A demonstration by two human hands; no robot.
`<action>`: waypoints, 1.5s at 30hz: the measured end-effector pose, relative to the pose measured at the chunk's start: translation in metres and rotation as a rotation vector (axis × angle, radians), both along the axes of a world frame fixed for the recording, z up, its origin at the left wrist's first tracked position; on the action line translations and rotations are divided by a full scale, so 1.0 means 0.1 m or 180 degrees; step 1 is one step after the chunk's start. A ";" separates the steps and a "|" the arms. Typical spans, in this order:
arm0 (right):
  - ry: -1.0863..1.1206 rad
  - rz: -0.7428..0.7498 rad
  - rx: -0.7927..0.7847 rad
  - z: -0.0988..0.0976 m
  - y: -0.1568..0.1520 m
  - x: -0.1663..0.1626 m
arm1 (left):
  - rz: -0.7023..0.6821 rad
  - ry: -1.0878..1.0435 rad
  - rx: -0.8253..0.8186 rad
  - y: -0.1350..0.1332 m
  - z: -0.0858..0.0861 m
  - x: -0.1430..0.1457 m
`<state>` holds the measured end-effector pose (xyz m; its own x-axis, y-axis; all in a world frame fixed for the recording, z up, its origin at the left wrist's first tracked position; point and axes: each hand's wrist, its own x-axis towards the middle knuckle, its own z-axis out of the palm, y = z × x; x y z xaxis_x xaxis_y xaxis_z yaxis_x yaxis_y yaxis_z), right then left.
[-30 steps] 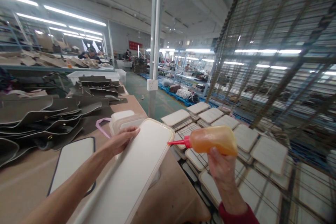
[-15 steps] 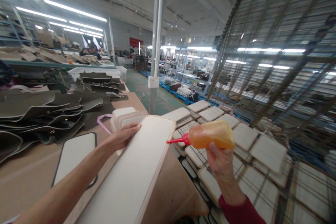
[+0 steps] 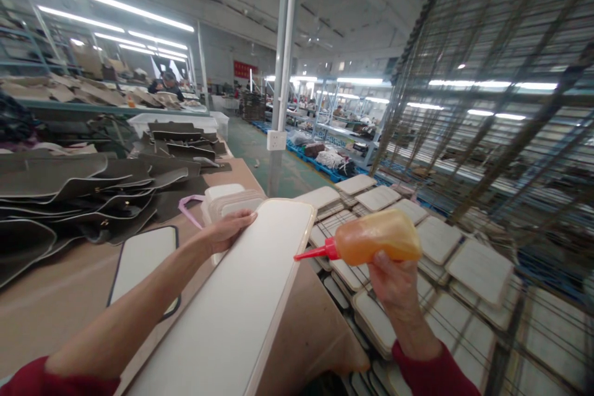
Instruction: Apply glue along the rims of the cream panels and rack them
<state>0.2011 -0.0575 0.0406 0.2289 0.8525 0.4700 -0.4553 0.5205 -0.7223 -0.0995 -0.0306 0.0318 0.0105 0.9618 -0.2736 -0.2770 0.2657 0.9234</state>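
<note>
My right hand [image 3: 392, 281] is closed round a squeeze bottle [image 3: 378, 238] of amber liquid, tipped on its side. Its red nozzle points left, the tip at the right edge of a long white panel [image 3: 236, 278] with rounded corners. A glossy yellowish line runs along the panel's upper right edge, above the nozzle tip. My left hand [image 3: 232, 227] grips the panel's left edge near the far end; its thumb rests on top and the other fingers are hidden. The panel seems to lie on others in a stack.
Dark-edged white piece [image 3: 143, 260] lies left on the brown table [image 3: 301, 328]. Behind it are dark folded pieces [image 3: 69, 198] and a pink strip [image 3: 188, 205]. Pale panels [image 3: 480, 269] cover a wire rack at right, under raised wire grids [image 3: 492, 74]. A post [image 3: 284, 43] stands ahead.
The nozzle tip has moved slightly nearer along the panel's right edge, and the yellowish line behind it is longer. My left hand keeps its grip. The whole view has shifted slightly.
</note>
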 end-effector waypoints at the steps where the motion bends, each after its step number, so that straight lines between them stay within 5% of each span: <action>1: -0.0029 0.0021 0.0018 0.00 -0.01 0.00 | 0.0001 0.0026 -0.0011 0.00 0.01 0.00; 20: -0.0294 0.0194 0.0389 0.04 -0.12 -0.01 | -0.0101 0.0082 -0.0036 0.22 0.04 0.02; 45: -0.0459 0.0291 0.0148 -0.05 -0.26 0.01 | -0.0311 0.0097 0.0084 0.50 0.14 -0.05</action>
